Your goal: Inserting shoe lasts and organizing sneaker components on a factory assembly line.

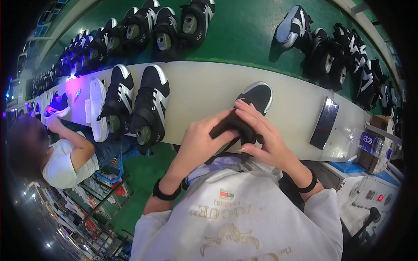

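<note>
A black shoe (255, 96) with a silver toe rim lies close in front of me, its toe pointing away. My left hand (203, 135) grips the near side of its dark collar, the thumb at the opening. My right hand (264, 132) holds the collar's other side, fingers laid over the top and thumb below. Both hands hide most of the shoe's heel. To the left on the table stand two similar black-and-silver shoes (150, 102) with green heel ends, and beside them a white sole (99, 108) on its edge.
The pale worktable (200, 87) runs across in front of me. A dark phone-like slab (324, 123) lies at right. Beyond, a green surface (244, 32) carries rows of similar shoes. A co-worker (69, 156) at left handles another shoe. A white machine (370, 195) stands at lower right.
</note>
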Demonstrator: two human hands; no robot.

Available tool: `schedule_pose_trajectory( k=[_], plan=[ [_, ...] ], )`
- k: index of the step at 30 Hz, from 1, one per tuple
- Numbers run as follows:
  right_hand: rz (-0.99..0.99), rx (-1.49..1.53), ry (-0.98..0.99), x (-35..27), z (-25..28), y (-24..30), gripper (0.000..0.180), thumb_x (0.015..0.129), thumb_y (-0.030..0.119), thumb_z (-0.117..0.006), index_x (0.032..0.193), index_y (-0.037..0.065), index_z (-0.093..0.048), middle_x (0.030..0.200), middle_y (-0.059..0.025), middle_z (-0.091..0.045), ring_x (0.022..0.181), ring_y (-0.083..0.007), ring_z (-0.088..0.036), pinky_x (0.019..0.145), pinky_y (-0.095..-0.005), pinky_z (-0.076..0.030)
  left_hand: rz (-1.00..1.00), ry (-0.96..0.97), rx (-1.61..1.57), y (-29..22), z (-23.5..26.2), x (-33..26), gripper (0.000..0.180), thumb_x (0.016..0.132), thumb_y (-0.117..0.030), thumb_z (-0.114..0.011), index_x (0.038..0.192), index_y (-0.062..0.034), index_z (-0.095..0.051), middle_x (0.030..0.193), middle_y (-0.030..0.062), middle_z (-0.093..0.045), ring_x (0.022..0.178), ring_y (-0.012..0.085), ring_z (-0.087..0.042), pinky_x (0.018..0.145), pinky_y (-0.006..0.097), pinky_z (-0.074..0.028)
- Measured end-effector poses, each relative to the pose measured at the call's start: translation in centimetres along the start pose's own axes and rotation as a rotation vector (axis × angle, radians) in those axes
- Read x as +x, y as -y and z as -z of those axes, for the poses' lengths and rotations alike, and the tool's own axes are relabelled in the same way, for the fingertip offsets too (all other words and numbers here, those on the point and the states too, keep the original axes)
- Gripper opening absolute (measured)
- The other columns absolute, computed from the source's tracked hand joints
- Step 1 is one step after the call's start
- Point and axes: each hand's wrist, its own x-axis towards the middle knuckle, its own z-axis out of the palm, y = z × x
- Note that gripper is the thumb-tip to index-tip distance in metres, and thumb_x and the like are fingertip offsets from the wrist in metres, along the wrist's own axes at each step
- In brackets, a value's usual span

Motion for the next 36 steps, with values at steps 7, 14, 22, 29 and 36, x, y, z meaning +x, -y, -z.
schedule_pose_trajectory(
  k=[7,14,22,29,36],
  plan=[
    [0.037,-0.045,0.002,-0.2,0.2,-0.1,0.054,0.091,0.025,-0.069,0.135,-0.002,-0.054,0.137,-0.019,-0.053,0.13,-0.0367,-0.05,0.117,-0.0538,-0.029,0.004,-0.131,0.146,2.6,0.0,2.8,0.026,0.098,-0.015,-0.059,0.114,0.0023,-0.069,0.087,0.0125,-0.074,0.069,0.0109,-0.066,0.062,0.029,-0.052],
    [0.055,0.056,-0.121,0.3,-0.7,-0.7,0.029,0.095,0.018,-0.058,0.116,0.0,-0.068,0.12,-0.0182,-0.06,0.109,-0.0345,-0.059,0.1,-0.0452,-0.045,-0.182,0.085,0.332,0.6,-1.1,-0.4,0.078,0.084,-0.028,-0.075,0.145,0.0011,-0.036,0.132,0.0223,-0.057,0.119,0.0395,-0.058,0.094,0.047,-0.05],
    [-0.138,0.182,-0.079,2.8,-1.0,2.1,0.032,0.103,0.027,-0.048,0.091,0.004,-0.067,0.089,-0.0083,-0.068,0.093,-0.0278,-0.062,0.084,-0.0361,-0.045,-0.173,0.051,0.309,1.8,-1.4,0.8,0.079,0.085,-0.028,-0.075,0.146,0.0006,-0.034,0.137,0.0201,-0.053,0.123,0.0365,-0.055,0.096,0.048,-0.048],
    [-0.056,0.02,-0.06,2.0,1.3,0.2,0.036,0.096,0.034,-0.058,0.103,0.0,-0.068,0.105,-0.0134,-0.067,0.098,-0.0321,-0.06,0.084,-0.0403,-0.048,-0.115,0.201,-0.288,5.0,0.3,2.3,0.045,0.097,-0.019,-0.062,0.14,-0.0061,-0.054,0.131,0.0128,-0.064,0.122,0.0236,-0.06,0.1,0.035,-0.047],
    [-0.002,-0.393,0.222,3.6,2.7,0.7,0.048,0.09,0.044,-0.063,0.117,0.005,-0.065,0.11,-0.0136,-0.068,0.104,-0.0359,-0.063,0.101,-0.0465,-0.045,-0.039,-0.274,0.361,-1.2,2.4,1.7,0.019,0.093,-0.019,-0.069,0.083,-0.0022,-0.067,0.066,0.0096,-0.068,0.054,0.0182,-0.066,0.052,0.028,-0.047]
  ],
)
